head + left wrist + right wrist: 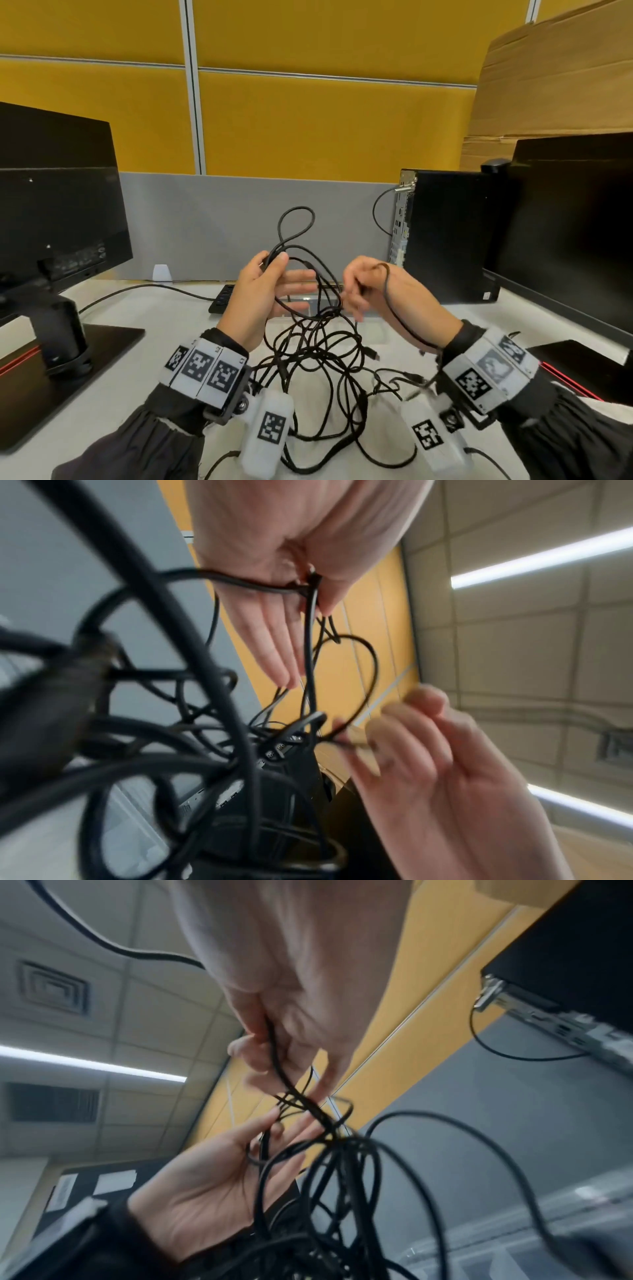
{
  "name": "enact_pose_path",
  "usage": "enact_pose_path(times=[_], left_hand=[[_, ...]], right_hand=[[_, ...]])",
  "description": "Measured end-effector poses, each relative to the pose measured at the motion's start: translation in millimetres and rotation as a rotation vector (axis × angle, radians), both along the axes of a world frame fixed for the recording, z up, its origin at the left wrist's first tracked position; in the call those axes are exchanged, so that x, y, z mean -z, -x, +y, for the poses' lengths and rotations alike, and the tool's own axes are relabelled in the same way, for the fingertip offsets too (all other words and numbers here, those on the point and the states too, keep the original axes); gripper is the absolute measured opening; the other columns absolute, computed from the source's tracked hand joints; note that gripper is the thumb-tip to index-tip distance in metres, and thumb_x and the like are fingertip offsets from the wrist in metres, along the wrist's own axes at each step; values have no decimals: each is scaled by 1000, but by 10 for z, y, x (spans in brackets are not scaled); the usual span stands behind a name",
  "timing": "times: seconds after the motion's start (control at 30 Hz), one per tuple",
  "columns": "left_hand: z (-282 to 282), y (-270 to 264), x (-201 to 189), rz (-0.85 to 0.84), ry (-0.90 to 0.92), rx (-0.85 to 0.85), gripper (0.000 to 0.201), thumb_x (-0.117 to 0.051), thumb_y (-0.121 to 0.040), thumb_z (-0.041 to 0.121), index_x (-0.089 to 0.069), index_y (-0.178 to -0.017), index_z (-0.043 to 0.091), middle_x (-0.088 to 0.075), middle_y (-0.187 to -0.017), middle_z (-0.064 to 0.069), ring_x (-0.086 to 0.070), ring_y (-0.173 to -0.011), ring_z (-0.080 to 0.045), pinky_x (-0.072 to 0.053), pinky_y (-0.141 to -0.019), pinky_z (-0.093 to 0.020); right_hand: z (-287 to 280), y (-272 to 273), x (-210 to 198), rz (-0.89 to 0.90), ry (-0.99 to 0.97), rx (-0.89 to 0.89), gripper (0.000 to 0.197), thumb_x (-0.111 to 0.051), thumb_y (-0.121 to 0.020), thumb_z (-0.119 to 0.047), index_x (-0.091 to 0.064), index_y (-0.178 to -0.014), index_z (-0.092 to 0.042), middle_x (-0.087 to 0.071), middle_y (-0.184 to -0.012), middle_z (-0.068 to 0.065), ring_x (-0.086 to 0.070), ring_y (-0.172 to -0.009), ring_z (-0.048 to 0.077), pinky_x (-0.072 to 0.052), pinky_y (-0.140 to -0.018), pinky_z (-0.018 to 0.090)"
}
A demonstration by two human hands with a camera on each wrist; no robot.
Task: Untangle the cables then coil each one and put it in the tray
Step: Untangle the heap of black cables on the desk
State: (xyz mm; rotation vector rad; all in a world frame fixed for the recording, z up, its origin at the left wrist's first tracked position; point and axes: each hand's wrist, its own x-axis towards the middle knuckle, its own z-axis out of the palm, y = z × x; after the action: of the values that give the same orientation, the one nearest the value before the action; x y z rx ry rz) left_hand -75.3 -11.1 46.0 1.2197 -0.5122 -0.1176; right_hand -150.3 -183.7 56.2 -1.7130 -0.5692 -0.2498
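Note:
A tangle of thin black cables [318, 363] lies on the white table and rises up to both hands. My left hand [277, 270] pinches a strand between thumb and forefinger, its other fingers stretched toward the right; a loop [296, 222] stands above it. My right hand [359, 291] has its fingers curled and pinches another strand, which drapes back over its wrist. The left wrist view shows the left hand [274, 588] with a cable crossing the palm. In the right wrist view the right hand [284, 1047] holds a strand that runs down into the knot. A clear tray [514, 1240] lies beneath.
A monitor [58, 205] on a stand is at the left, another monitor [565, 222] at the right, with a black PC tower [445, 233] beside it. A black power strip [222, 298] lies behind the hands. A grey partition [212, 222] closes the back.

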Motion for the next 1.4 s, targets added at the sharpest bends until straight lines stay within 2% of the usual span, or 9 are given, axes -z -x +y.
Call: enact_pose_path(times=[0.23,0.33,0.4,0.5,0.7,0.83,1.07,1.23,1.4], left_hand=[[66,-30,-36,-38,122,-80,12,-42,-98,28,-44,-92,18,-74,-90,-10,-71,-78,-23,-59,-61,-35],[-36,46,-37,-146,67,-86,14,-42,-98,27,-47,-91,16,-73,-93,-11,-71,-86,-24,-58,-64,-36],[-85,82,-31,-215,43,-100,14,-42,-98,25,-48,-89,15,-72,-94,-10,-70,-88,-24,-58,-68,-38],[-98,99,-9,-283,15,-92,15,-42,-97,23,-47,-86,15,-72,-93,-11,-70,-88,-26,-58,-70,-39],[27,95,-11,-295,-26,-86,14,-43,-95,26,-46,-86,16,-72,-90,-8,-69,-68,-26,-58,-57,-37],[138,-32,10,-267,-154,-119,16,-44,-96,26,-47,-89,13,-68,-78,-4,-64,-50,-19,-35,-33,-20],[287,-173,95,-119,-454,14,20,-52,-92,30,-46,-94,10,-62,-80,-7,-34,-34,-11,-26,-36,-18],[304,-161,83,-337,-749,-312,42,-59,-82,48,-39,-113,30,-44,-112,4,-55,-84,-14,-47,-70,-27],[100,61,3,-1028,-481,-488,40,-57,-80,50,-44,-115,35,-42,-119,20,-36,-120,6,-26,-103,-28]], right_hand=[[-447,156,10,315,-243,-113,37,-41,-84,-31,-61,-94,-1,-39,-61,2,-28,-39,5,-49,-59,20],[-340,134,-36,316,211,78,66,-70,-62,-57,-55,-100,-5,-53,-74,-1,-53,-49,3,-55,-61,34],[-210,122,-65,310,480,230,34,-55,-86,-33,-54,-103,-4,-58,-88,1,-64,-71,3,-56,-76,49],[-164,108,-42,166,722,477,24,-39,-97,-25,-55,-109,-11,-63,-100,7,-62,-86,22,-57,-75,42],[-221,80,49,23,1046,567,25,-47,-94,-38,-63,-102,-20,-62,-85,-7,-55,-71,5,-44,-65,19],[-399,70,65,31,726,530,18,-58,-90,-35,-66,-84,-20,-57,-63,-14,-52,-60,-2,-38,-59,15],[-481,81,92,-60,157,632,13,-58,-90,-21,-67,-83,-17,-52,-59,-6,-45,-53,8,-39,-48,17],[-386,45,131,-39,64,573,18,-57,-90,-18,-66,-75,-23,-45,-58,6,-41,-50,13,-37,-46,18],[-262,10,212,-9,136,466,10,-58,-90,-10,-65,-82,-9,-50,-54,-4,-43,-48,3,-35,-49,11]])
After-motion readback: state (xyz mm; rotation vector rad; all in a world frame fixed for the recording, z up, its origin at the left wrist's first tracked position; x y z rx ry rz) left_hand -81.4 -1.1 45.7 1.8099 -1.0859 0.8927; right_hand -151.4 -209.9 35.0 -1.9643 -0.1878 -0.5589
